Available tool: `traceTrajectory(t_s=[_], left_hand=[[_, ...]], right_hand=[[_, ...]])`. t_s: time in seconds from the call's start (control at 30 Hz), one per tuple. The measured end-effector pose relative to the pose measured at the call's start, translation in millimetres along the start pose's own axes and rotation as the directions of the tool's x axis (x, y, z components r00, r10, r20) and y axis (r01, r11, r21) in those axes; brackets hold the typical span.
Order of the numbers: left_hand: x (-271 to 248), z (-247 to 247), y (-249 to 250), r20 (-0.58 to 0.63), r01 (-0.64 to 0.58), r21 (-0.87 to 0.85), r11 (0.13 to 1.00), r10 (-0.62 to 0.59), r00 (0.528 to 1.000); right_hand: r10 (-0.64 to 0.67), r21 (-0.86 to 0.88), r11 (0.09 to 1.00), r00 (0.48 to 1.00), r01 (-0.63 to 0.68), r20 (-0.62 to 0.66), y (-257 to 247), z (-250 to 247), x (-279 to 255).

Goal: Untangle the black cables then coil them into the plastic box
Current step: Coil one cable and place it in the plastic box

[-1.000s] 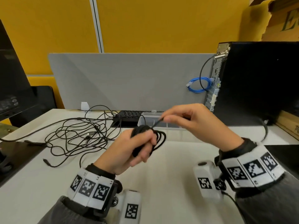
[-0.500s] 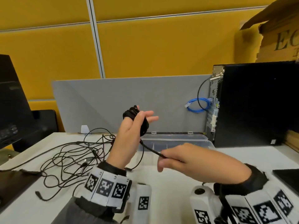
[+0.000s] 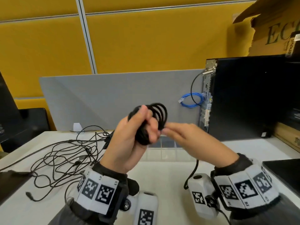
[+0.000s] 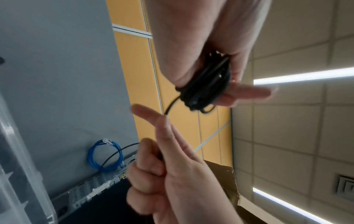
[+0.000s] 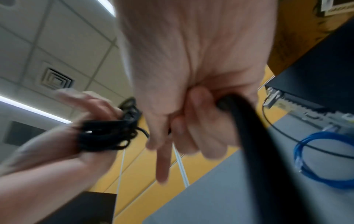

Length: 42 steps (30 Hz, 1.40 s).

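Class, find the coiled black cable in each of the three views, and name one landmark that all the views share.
Head: coiled black cable at centre, wound round the left hand.
Left wrist: upper centre, below the palm.
Right wrist: left of centre.
Shared landmark: blue cable loop by the computer tower.

White desk (image 3: 162,184) carries: tangle of black cables (image 3: 65,153) on the left half, clear plastic box (image 3: 165,150) mid-surface toward the far edge, black PC tower (image 3: 246,98) at the far right corner, grey divider panel (image 3: 113,98) standing along the far edge, dark flat item (image 3: 282,172) at the right edge.
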<state>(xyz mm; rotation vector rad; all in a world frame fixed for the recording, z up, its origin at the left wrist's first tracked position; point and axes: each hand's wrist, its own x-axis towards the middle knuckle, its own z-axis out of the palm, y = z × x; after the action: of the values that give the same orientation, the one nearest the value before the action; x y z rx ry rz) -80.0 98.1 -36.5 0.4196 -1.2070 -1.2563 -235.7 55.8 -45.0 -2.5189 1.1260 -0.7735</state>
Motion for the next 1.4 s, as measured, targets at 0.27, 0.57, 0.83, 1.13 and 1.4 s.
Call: traceTrajectory(t_s=[0.27,0.57,0.83,1.13,1.4], left_hand=[[9.0,-31.5,-6.1,-0.064,-0.201,0.790,0.580,0.403,0.913],[-4.0,-22.5,2.4,0.201,0.154,0.543,0.825,-0.306,0.931],[-4.4,-26.3,-2.5,0.207,0.212,0.415,0.885,-0.319,0.925],[2.2,-21.1,-1.3,0.004,0.026,0.682,0.730,-0.039,0.999],[-1.3,-16.5,-5.6,0.093,-0.151,0.914,0.377,0.168,0.981]], right_hand=[[-0.086,-0.055,0.993,0.958,0.104,0.272,-24.2,6.2,-7.3],[-0.080,0.218,0.964,0.947,0.153,-0.312,-16.8,-6.0,-3.1],[0.038,0.548,0.835,0.998,-0.056,0.044,-34.3,-9.9,-8.4],[0.106,0.542,0.836,0.994,-0.085,-0.007,-30.1,-7.3,-6.0],[0.049,0.348,0.937,0.988,0.004,-0.143,-20.4,-21.4,-11.9]])
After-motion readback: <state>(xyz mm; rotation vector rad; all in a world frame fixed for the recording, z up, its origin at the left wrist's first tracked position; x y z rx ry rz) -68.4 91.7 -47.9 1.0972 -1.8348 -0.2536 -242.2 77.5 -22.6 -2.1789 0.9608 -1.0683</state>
